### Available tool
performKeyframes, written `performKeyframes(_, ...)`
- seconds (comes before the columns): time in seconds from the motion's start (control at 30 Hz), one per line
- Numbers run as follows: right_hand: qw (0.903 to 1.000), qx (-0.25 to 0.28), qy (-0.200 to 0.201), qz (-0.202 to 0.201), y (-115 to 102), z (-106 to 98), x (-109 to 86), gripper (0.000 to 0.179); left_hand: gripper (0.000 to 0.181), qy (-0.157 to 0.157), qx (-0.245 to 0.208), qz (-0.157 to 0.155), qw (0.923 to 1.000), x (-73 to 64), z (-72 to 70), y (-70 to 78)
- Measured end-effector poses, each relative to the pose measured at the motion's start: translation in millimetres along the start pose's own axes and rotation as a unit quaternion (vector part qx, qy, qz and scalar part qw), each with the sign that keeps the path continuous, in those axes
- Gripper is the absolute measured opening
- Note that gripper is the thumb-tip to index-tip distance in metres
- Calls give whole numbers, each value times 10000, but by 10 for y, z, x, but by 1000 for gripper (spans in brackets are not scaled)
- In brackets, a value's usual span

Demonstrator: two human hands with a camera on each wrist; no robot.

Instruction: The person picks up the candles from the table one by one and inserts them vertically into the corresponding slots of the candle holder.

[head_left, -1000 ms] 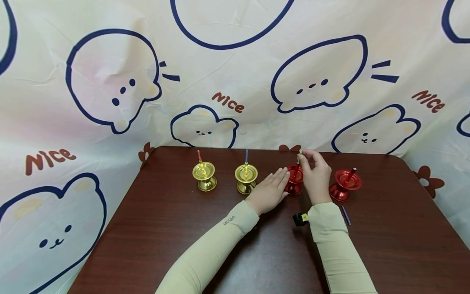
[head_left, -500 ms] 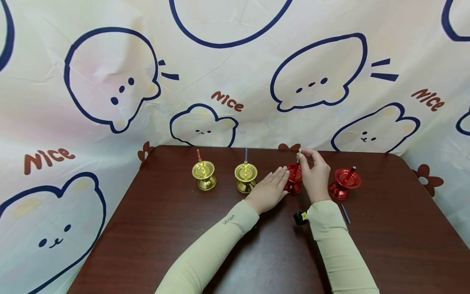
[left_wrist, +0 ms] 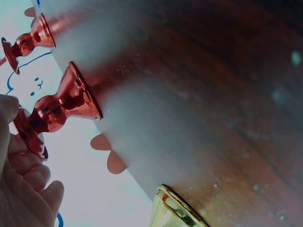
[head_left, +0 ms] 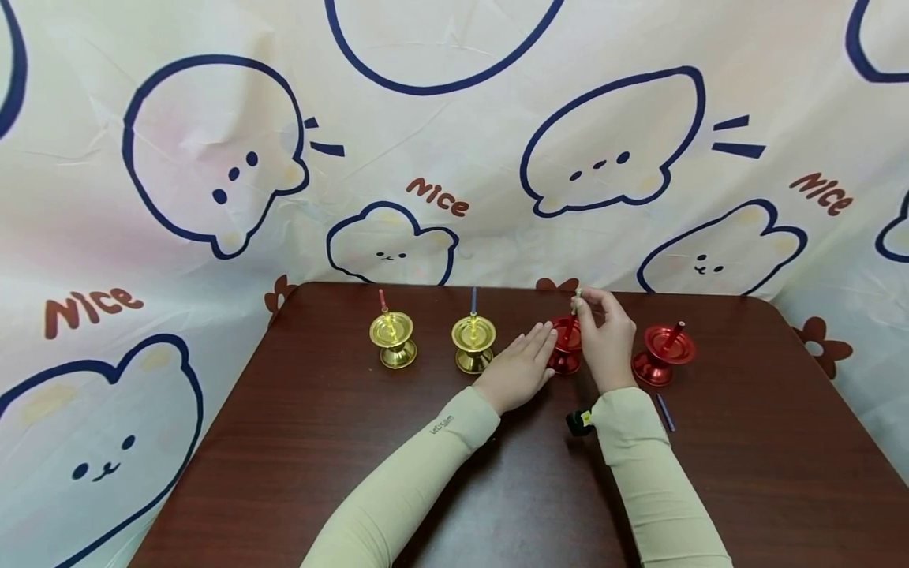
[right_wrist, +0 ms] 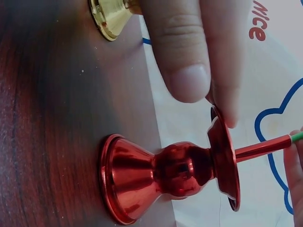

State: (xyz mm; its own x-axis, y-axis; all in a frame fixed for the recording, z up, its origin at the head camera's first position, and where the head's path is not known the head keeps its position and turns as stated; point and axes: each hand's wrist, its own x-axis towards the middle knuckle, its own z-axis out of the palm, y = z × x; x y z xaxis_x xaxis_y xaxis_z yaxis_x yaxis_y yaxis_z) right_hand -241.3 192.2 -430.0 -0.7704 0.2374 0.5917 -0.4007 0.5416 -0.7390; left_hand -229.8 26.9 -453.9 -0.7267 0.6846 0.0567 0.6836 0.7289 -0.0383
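Observation:
At the table's far side, my left hand steadies a red metal candle holder, fingers over the dish rim and thumb below it. My right hand pinches a thin pale-green candle at the top of that holder's upright red tube. The candle's lower end meets the tube mouth; fingertips cover part of it. A second red holder, its tube without a candle, stands right of my right hand. Near it a thin blue candle lies on the table.
Two gold candle holders stand to the left. The far-left one carries a red candle; the nearer one carries a blue candle. Behind the brown table hangs a cartoon-printed cloth. A small black device sits by my right cuff.
Both hands keep nearly the same place on the red holder and the green candle. The head view shifts slightly; none of the holders has visibly moved on the table.

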Motion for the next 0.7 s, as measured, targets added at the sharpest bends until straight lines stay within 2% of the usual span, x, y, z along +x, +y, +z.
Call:
performKeyframes(0.33,9993,207,-98,292,-45,-47,-5,21,62,-65,-99,-85,9999,-10,-20,17)
performKeyframes(0.7,9990,337,-3,288,-57,-32,-3,22,62,-21,26,-58,10000,-6,-19,8)
